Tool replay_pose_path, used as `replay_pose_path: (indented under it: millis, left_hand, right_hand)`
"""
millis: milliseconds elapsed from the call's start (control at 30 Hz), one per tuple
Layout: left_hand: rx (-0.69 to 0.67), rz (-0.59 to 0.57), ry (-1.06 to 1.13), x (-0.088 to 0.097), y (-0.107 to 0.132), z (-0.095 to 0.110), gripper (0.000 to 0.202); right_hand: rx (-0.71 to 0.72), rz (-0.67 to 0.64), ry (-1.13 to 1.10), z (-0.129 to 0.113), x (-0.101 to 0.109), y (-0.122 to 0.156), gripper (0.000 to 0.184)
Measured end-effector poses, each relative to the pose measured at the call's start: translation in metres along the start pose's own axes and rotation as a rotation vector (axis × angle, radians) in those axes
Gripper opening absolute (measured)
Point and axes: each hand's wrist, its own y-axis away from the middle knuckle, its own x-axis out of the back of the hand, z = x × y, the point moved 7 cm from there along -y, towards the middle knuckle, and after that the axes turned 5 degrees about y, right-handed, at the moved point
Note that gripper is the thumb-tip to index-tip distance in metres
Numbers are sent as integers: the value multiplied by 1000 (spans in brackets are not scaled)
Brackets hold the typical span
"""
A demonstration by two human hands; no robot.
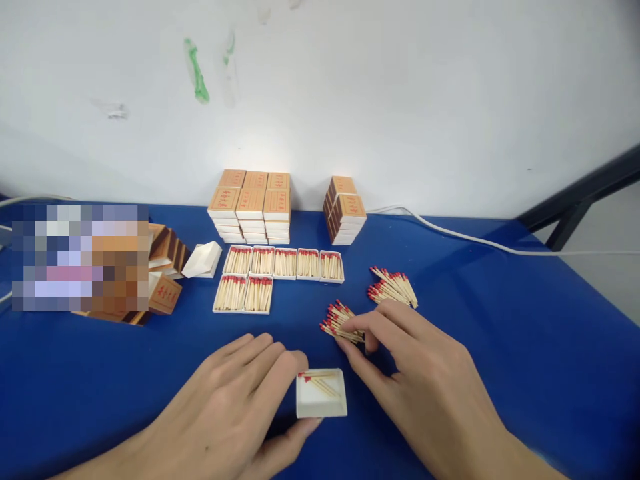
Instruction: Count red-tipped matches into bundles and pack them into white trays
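A small white matchbox tray (321,400) with a few red-tipped matches in it sits on the blue table (500,347) near me. My left hand (235,400) grips the tray's left side, thumb at its front edge. My right hand (420,373) reaches over a loose bundle of matches (340,320), fingers closing on them. A second loose pile of matches (393,287) lies just beyond, to the right.
Several filled white trays (283,263) stand in two rows further back. Stacks of tan matchbox sleeves (253,207) and a smaller stack (345,210) stand by the white wall. More sleeves (165,267) lie at left beside a blurred patch. A white cable (450,233) runs along the back right.
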Motion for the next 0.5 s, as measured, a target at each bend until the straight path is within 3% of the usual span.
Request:
replay_pose_path:
  millis: [100, 267, 500]
  left_hand:
    - [15, -6, 29, 0, -1, -1, 8]
    - [16, 8, 17, 0, -1, -1, 7]
    - [18, -7, 41, -3, 1, -2, 5]
  right_hand:
    - [5, -9, -8, 0, 0, -1, 26]
    - [-1, -17, -30, 2, 0, -2, 21]
    - [73, -32, 21, -10, 2, -2, 34]
